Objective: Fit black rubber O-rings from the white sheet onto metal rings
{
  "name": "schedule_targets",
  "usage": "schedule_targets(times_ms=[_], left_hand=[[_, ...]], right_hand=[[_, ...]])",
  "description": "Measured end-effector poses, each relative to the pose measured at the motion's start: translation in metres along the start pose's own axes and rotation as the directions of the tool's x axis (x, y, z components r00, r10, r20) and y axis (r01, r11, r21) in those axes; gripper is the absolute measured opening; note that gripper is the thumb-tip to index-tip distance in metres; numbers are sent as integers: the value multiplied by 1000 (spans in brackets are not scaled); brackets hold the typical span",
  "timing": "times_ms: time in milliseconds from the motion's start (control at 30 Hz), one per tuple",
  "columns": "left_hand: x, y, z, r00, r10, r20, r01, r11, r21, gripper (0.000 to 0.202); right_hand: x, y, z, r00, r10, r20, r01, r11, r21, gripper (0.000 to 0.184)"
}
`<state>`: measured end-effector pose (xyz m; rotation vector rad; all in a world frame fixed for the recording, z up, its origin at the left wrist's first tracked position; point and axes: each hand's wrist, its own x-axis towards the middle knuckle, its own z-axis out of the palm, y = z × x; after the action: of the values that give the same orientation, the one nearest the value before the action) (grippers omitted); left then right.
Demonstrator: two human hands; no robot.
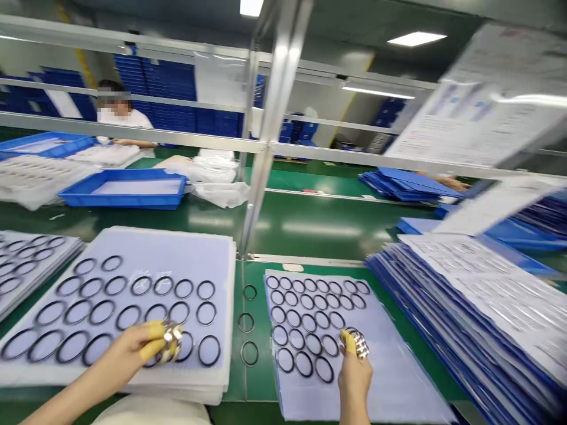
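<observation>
1. At the left of the bench, a stack of pale lilac foam sheets (208, 260) carries spaced rows of thin black rings (206, 313). They look light and flexible, probably rubber, though the picture cannot confirm it. Lying flat, they are best taken by the rim between two fingertips, and they may slide on the smooth sheet.
2. The left hand (126, 360), wearing yellow finger cots (153, 348), is clenched around a cluster of shiny silver metal pieces (170, 342). Their exact shape is blurred, but they look hard and stiff. The cluster sits between thumb and finger, over the lower right part of the rows; whether it touches a ring, I cannot tell.
3. Three loose black rings (249, 323) lie in a column on the green bench top (283, 236), between the two sheets and apart from both hands.
4. A thin pale lilac sheet (398, 383) holds smaller, closely packed black rings (305, 345).
5. The right hand (354, 378), with a yellow finger cot (348, 341), pinches a second cluster of shiny silver pieces (361, 343). This cluster sits just beside the nearest rings on that sheet, at their right.
6. At far right, a slanted stack of blue-edged folders with printed white pages (469, 295) leans beside the sheet.
</observation>
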<state>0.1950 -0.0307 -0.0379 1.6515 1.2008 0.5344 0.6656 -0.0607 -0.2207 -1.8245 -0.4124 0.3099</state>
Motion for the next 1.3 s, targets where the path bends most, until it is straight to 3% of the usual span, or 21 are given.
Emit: schedule_targets(times_ms=[33, 100, 233, 300, 367, 467, 567, 733, 900, 1000, 1100, 1200, 1300], left_hand=[[3, 9, -1, 999, 33, -8, -33, 999, 31, 27], [11, 19, -2, 996, 83, -25, -82, 995, 52, 26], [21, 18, 5, 992, 122, -38, -120, 992, 32, 24], [21, 12, 9, 987, 150, -58, -144, 984, 100, 25], [18, 5, 10, 982, 160, -97, -142, 975, 169, 24], [12, -8, 4, 977, 154, -148, -121, 970, 211, 23], [3, -23, -11, 972, 142, -189, -92, 964, 251, 23], [-14, -50, -42, 951, 93, -294, 1, 953, 302, 23], [-40, -78, -83, 920, 113, -374, -16, 968, 252, 24], [-58, -101, -109, 871, 107, -480, -55, 991, 121, 33], [-74, -129, -130, 839, 10, -545, 5, 1000, 26, 38], [-85, -156, -141, 832, -66, -550, 58, 998, -31, 38], [-92, -176, -146, 835, -98, -541, 69, 995, -74, 37]], right_hand=[[-21, -14, 13, 993, 15, 114, -21, 998, 54, 27], [-72, -42, 40, 935, 6, 354, -56, 990, 130, 36], [-185, -99, 81, 689, -92, 719, -87, 974, 208, 39], [-228, -122, 92, 574, -123, 810, -125, 964, 235, 37], [-256, -138, 99, 501, -139, 854, -139, 961, 239, 35], [-275, -145, 111, 408, -179, 895, -145, 955, 258, 38], [-282, -136, 134, 321, -183, 929, -237, 934, 266, 42], [-308, -122, 181, 269, -181, 946, -201, 950, 239, 39], [-342, -146, 215, 232, -222, 947, -58, 969, 241, 42], [-350, -171, 248, 281, -262, 923, 104, 965, 242, 43], [-353, -191, 294, 351, -376, 857, 306, 912, 275, 47], [-362, -197, 341, 341, -459, 820, 461, 842, 280, 33], [-373, -188, 375, 323, -482, 814, 559, 792, 247, 25]])
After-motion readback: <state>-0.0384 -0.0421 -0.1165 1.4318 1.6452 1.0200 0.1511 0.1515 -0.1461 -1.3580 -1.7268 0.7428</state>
